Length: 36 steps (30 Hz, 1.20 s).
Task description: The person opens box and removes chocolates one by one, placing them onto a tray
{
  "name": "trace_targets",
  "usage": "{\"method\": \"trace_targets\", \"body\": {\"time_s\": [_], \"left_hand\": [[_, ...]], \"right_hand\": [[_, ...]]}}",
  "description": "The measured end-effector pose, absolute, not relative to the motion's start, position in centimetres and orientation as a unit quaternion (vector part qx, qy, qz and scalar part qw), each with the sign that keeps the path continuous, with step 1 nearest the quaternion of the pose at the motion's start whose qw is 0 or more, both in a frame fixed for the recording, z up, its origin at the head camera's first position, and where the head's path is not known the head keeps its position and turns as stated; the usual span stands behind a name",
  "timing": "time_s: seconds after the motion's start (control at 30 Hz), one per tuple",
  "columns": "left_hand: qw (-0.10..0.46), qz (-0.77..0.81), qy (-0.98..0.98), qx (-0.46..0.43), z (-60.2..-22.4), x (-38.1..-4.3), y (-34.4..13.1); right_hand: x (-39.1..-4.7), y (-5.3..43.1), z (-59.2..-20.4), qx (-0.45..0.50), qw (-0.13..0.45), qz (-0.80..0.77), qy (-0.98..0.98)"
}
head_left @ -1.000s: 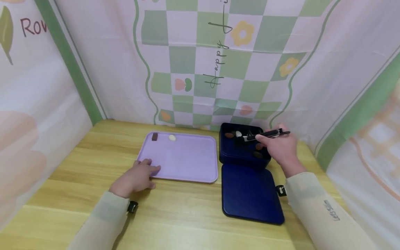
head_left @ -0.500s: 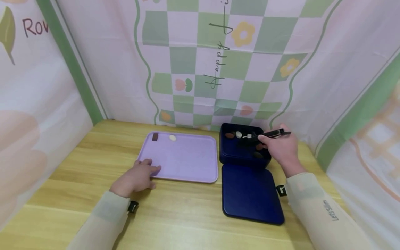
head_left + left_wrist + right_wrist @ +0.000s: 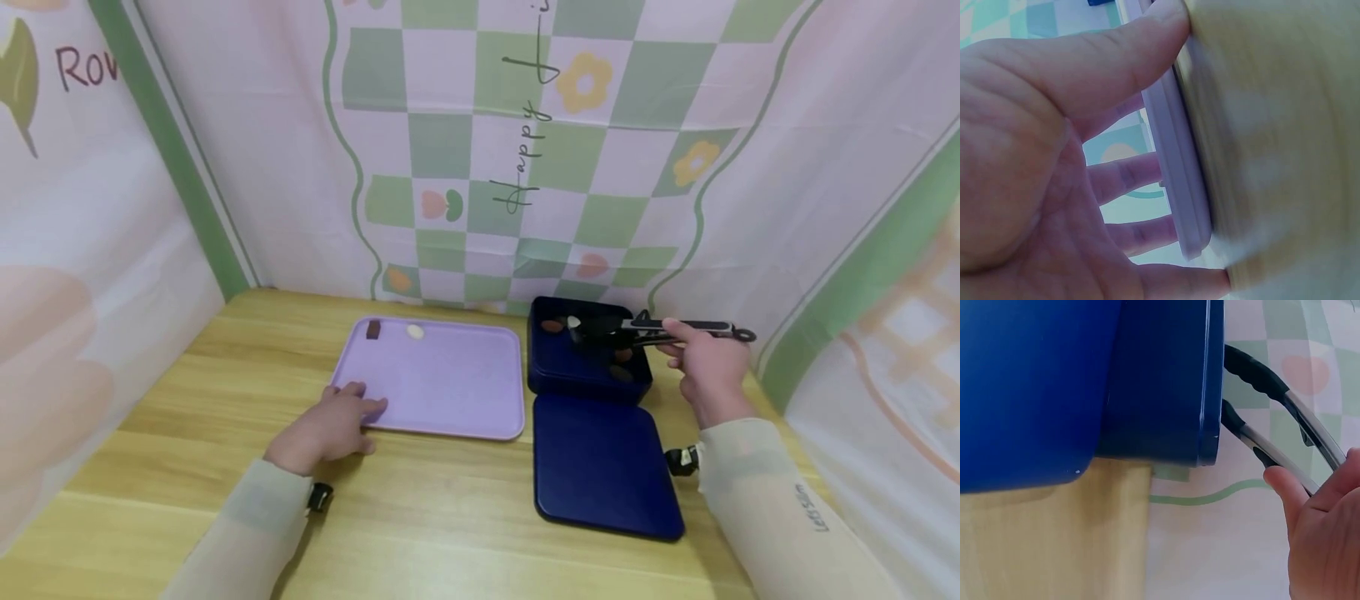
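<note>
My right hand (image 3: 716,367) grips a pair of black-and-silver tongs (image 3: 705,327) above the right rim of a dark blue box (image 3: 585,385). In the right wrist view the arms of the tongs (image 3: 1257,372) stand apart, their ends hidden behind the box wall (image 3: 1160,381). Inside the box lie a brown oval piece (image 3: 553,326), a white one (image 3: 573,323) beside the tong heads, and other dark pieces. My left hand (image 3: 330,425) rests with spread fingers on the near left corner of a lilac tray (image 3: 450,392). The tray bears a dark brown block (image 3: 372,330) and a cream oval piece (image 3: 416,332).
The blue lid (image 3: 607,467) lies flat on the wooden table (image 3: 435,517), in front of the box. A patterned cloth wall (image 3: 442,150) rises right behind the tray and box.
My right hand has shifted right with the tongs, and more of their handle shows. The tong heads now cover white pieces that showed half a second ago. My left hand has stayed put.
</note>
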<state>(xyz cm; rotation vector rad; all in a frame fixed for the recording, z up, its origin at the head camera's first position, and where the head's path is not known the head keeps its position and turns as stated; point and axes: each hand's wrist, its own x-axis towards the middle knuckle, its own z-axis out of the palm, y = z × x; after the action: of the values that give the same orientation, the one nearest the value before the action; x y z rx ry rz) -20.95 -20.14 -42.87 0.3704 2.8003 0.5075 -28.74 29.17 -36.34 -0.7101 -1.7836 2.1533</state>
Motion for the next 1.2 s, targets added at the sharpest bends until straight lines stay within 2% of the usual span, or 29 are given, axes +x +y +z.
{"method": "trace_targets", "body": {"time_s": [0.23, 0.53, 0.7, 0.9, 1.2], "left_hand": [[0.136, 0.176, 0.967, 0.127, -42.7, -20.8, -20.1], [0.14, 0.183, 0.966, 0.118, -42.4, -20.6, -20.0], [0.143, 0.182, 0.966, 0.116, -42.4, -20.6, -19.9], [0.141, 0.178, 0.967, 0.118, -42.5, -20.7, -20.0], [0.14, 0.176, 0.968, 0.115, -42.8, -21.0, -19.9]], "right_hand": [[-28.8, 28.6, -36.0, -0.22, 0.134, 0.824, -0.505], [-29.3, 24.6, -34.0, -0.196, 0.113, 0.866, -0.447], [-29.6, 22.1, -33.4, -0.189, 0.128, 0.835, -0.501], [-29.6, 18.4, -33.4, -0.128, 0.145, 0.78, -0.595], [-29.5, 14.4, -33.6, -0.097, 0.142, 0.687, -0.706]]}}
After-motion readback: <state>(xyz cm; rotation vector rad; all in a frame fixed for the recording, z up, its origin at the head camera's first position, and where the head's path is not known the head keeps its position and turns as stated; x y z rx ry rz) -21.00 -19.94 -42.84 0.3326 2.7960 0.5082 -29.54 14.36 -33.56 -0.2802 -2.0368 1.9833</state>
